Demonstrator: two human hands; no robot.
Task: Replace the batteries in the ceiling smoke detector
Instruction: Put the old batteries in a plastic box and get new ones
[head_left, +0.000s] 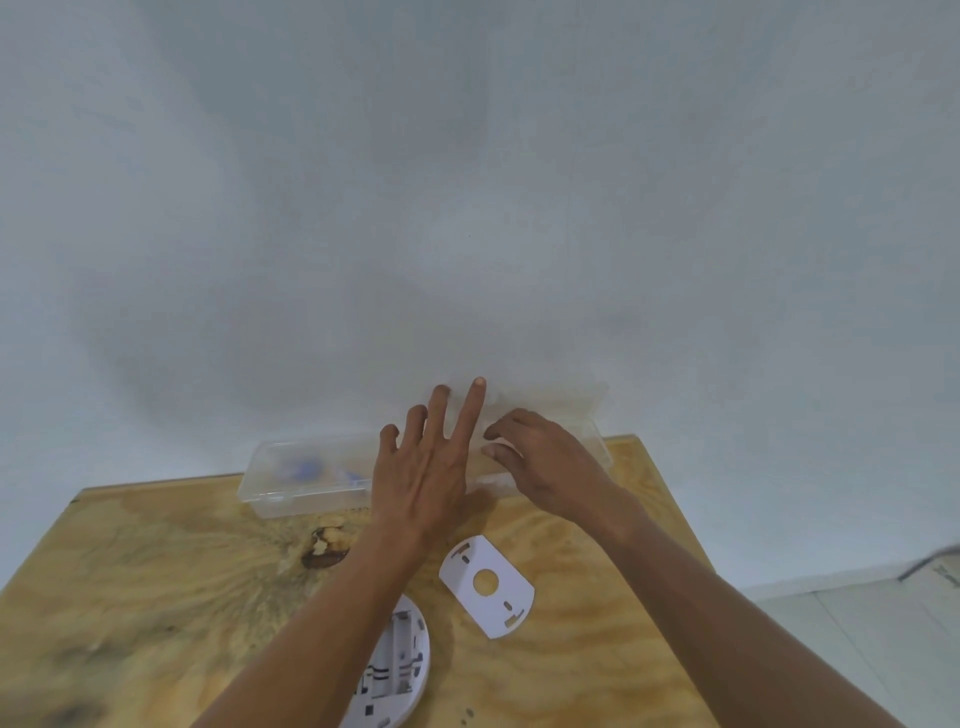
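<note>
The white round smoke detector (400, 670) lies face down at the near edge of the wooden table, its battery bay showing, partly under my left forearm. Its white mounting plate (488, 584) lies loose to the right of it. A clear plastic box (306, 478) stands at the back against the wall, with blurred blue items inside and its lid (550, 402) raised. My left hand (426, 467) is spread flat, fingertips against the lid. My right hand (545, 462) has its fingers and thumb curled, pinching the lid's lower part.
The plywood table (156, 571) has a dark knot (324, 551) near its middle. A white wall (467, 208) rises right behind the box. To the right, beyond the table's edge, a pale floor (857, 623) lies lower down.
</note>
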